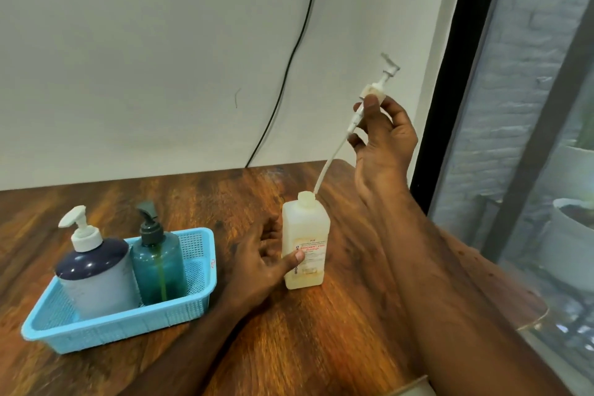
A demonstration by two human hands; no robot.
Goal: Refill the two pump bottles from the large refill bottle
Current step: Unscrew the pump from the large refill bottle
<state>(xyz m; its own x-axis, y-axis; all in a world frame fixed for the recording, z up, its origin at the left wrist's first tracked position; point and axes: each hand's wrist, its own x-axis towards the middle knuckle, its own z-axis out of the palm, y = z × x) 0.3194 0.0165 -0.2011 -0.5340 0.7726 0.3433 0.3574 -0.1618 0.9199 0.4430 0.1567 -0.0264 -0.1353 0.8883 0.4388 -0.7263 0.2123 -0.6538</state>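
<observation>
The square, pale translucent plastic bottle [305, 244] stands uncapped on the wooden table [321, 337], the left hand [260, 264] wrapped around its side. Above it, the right hand [382, 138] pinches the white pump head with its dip tube [360, 119], lifted clear of the neck. Left of the bottle, a blue mesh basket [128, 321] holds a navy-topped pump bottle [96, 270] and a teal pump bottle [157, 264].

pump head [389, 66] motion-blurred; bottle label [309, 251] text too small to read
</observation>
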